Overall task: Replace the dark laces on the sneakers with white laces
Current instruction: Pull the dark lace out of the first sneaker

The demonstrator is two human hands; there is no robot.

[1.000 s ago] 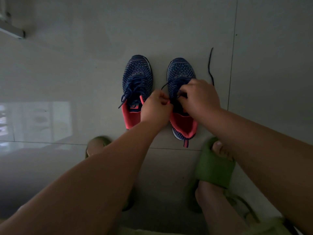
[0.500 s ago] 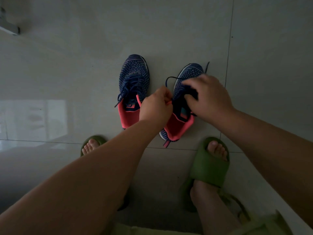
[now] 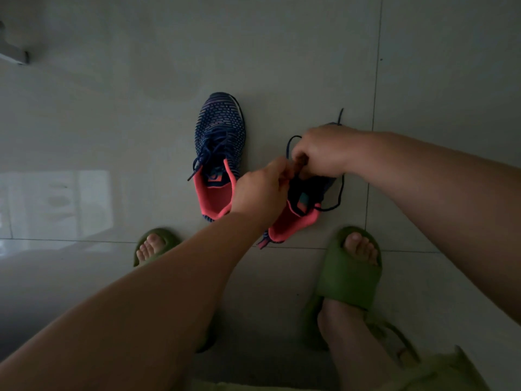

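**Unlacing of the second sneaker under way; no white laces in sight**

The glossy grey tiled floor (image 3: 282,52) carries both shoes. The left blue knit sneaker with coral lining (image 3: 218,153) stands flat, fully laced in dark cord and untouched. The right matching blue knit sneaker (image 3: 296,218) is tilted, heel towards the green foam slides (image 3: 349,272). The right hand (image 3: 324,153) covers its front and the left hand (image 3: 260,193) its collar; the fingers of both appear curled and pinched on the dark navy lace (image 3: 342,190), which loops loose beside the shoe. By my judgement removal is partial on one shoe; the other shoe and all relacing remain.
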